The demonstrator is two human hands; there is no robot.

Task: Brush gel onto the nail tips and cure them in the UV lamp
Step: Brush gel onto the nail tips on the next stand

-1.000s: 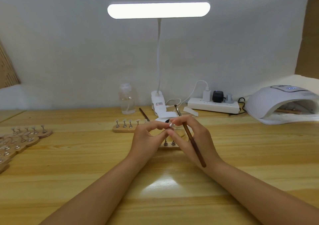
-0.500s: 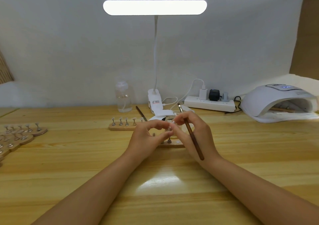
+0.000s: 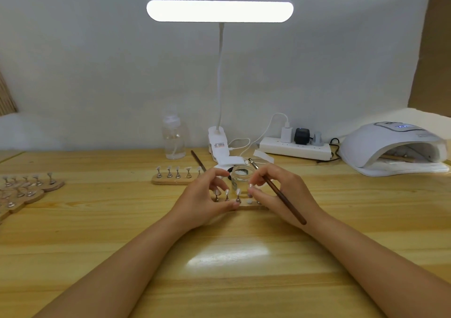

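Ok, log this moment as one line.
left hand: steadies wooden holder | right hand: holds brush, pinches nail tip | UV lamp: right

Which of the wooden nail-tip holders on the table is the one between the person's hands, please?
The holder strip nearest the camera, in front of the small glass jar. The left hand and right hand flank it; the other strip and the left-edge cluster lie untouched.

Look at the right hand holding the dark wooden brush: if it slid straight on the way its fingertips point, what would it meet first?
Probably the small clear glass jar, just beyond the right hand; the left hand lies further left. Depth is uncertain.
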